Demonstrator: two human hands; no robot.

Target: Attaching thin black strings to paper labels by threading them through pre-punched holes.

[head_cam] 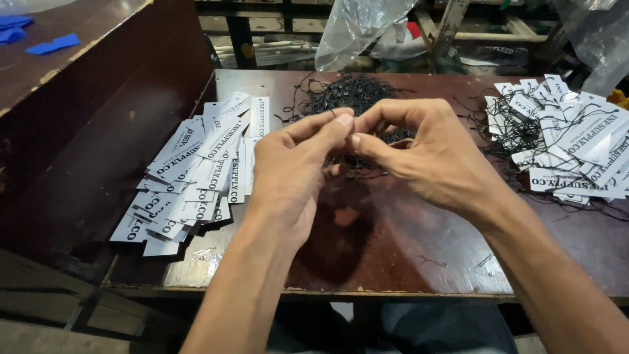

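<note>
Dark wooden table [393, 262]: we are pinching a thin, limp black cord [346, 139] between left hand [295, 170] and right hand [426, 154] fingertips; white tags [196, 177] lying left.

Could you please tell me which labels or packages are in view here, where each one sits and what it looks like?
Unstrung tags: fanned pile, table's left; white rectangles, dark print.
Strung tags: heap, table's right; white rectangles tangled in black string.
Plastic bag: behind the table; clear, crumpled.
</note>
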